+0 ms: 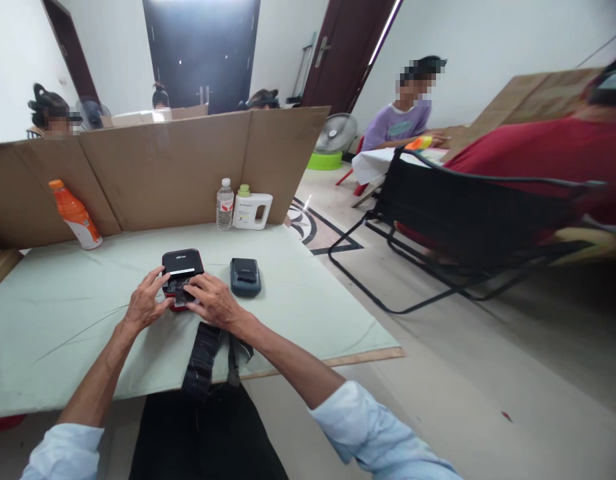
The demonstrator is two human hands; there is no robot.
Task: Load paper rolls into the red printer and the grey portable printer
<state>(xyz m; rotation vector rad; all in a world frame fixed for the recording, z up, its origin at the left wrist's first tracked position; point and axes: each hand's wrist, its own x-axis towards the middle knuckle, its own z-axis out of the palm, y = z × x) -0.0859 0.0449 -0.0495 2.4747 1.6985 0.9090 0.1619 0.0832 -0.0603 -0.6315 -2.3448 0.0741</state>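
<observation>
A small black and red device (182,265) lies on the pale green table cover (63,320), its lid raised at the far side. My left hand (145,301) grips its left side with fingers curled on it. My right hand (214,300) rests on its near right part, fingertips pressing into the open middle. A dark grey device of like size (245,276) lies just right of my right hand, untouched. A black strap (203,357) hangs from under my hands over the table's near edge.
A cardboard screen (163,167) walls the table's far side. Against it stand an orange bottle (75,215), a clear water bottle (225,204) and a white jug (252,209). A black folding chair (463,220) and a person in red sit to the right.
</observation>
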